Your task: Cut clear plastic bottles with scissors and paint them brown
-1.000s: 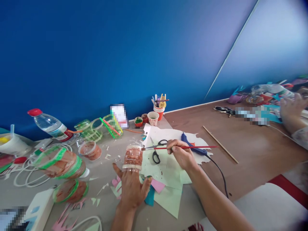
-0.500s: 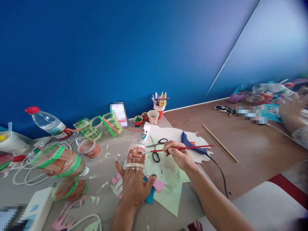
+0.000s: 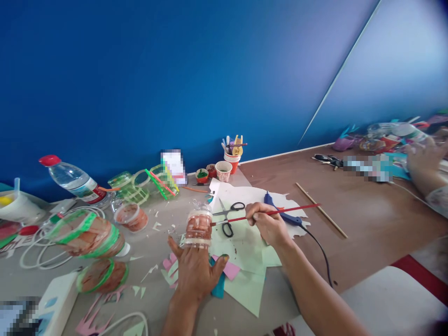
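Note:
My left hand holds a cut clear plastic bottle from its near end, with the middle fingers hidden inside it and the thumb and little finger spread outside. Reddish-brown paint covers the bottle's middle, between two pale bands. In a pinch, my right hand grips a paintbrush with a red handle. Its tip is at the bottle's right side; whether it touches I cannot tell. Beyond the brush lie black-handled scissors on pale green paper. A blue glue gun rests behind my right hand.
Brown-painted bottle parts with green bands lie at left, near a red-capped water bottle. Paint cups stand by the wall. A wooden stick lies at right. Another person's hand shows at far right.
My right hand and the paintbrush have moved a little to the right, drawing the tip from the bottle's painted front to its right edge. My left hand has barely moved.

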A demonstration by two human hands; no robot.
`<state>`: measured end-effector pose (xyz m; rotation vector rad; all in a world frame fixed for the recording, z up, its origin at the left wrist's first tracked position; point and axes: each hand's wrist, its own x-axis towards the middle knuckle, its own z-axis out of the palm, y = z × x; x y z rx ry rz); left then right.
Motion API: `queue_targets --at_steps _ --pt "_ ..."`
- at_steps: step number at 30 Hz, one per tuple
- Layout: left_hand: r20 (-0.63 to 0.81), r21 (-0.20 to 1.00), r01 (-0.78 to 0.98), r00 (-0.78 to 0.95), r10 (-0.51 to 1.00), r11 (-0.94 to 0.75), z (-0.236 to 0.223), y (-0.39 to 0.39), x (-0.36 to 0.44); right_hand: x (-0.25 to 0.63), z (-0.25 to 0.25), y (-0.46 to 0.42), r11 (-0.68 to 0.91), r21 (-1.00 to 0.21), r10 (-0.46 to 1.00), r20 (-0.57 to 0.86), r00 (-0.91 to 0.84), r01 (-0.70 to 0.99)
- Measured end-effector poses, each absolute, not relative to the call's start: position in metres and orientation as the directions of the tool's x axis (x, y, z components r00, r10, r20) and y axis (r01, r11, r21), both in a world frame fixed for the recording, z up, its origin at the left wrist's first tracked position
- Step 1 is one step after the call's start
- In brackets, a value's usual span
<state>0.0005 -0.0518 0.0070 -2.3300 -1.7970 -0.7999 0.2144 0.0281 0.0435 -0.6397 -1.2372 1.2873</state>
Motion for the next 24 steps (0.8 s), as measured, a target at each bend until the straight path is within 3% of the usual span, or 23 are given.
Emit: queue_targets --at_steps 5,14,18,24 --pt "0.539 0.116 0.937 0.219 0.813 -0.329 0.001 -0.050 -0.003 0.214 0.043 0.028 0.243 -0.928 0.916 0.316 -0.248 -0.284" --pt "0.601 0.215 0.905 0.173 0.780 -0.367 0.003 -0.052 -0.004 0.212 0.044 0.028 0.237 -0.912 0.908 0.331 -0.257 -0.334" --pt "0.649 0.245 0.887 0.151 0.746 -0.392 0.005 -0.053 -0.004 0.212 0.046 0.029 0.248 -0.867 0.929 0.340 -0.149 -0.432" --pt "0.628 0.427 0.756 0.147 0.764 -0.496 0.013 -0.056 -0.006 0.200 0.038 0.033 0.242 -0.860 0.948 0.308 -0.079 -0.449"
